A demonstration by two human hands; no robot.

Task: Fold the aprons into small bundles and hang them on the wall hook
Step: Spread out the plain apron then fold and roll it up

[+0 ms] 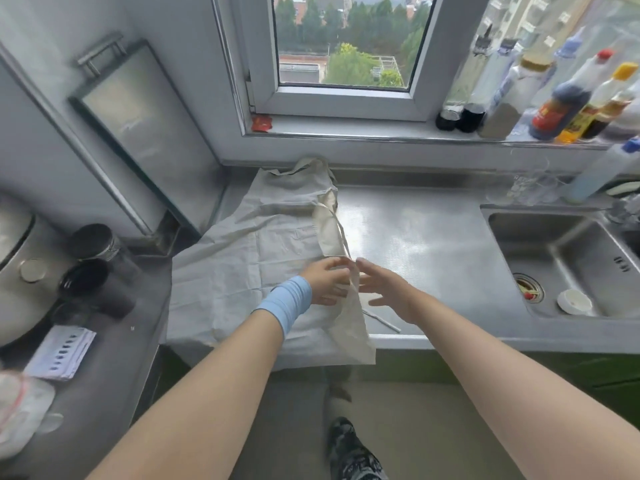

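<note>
Both forearms are reaching in over the bench (433,237) edge. Left hand (327,280), blue wristband (289,303) on it, is curling its fingers round the apron's turned-over right edge; it's looking like a pinch, though blur is softening it. Right hand (384,289) is hanging just beside that edge, fingers straight and spread, holding nothing; can't tell whether its tips are touching cloth. Apron (242,265) is lying flat on the bench's left end, hem drooping over the front lip, neck loop (308,166) pointing at the window wall. The flat spread is giving a smooth base to fold on. The right side is sitting doubled inward as a long strip, so I'm reading this as the first lengthwise fold, early in the job. One tie (381,320) is trailing out on bare steel to the right; it's going to need tucking in or the bundle is likely coming loose. Left of the apron, dark jars (95,242) are crowding the cloth's edge, limiting room that side. Further right, the sink (561,265) is holding a white cup (575,301); worth keeping cloth away from it. At the back, bottles (561,105) are lining the sill (346,131). No hook is showing, and only one apron.
</note>
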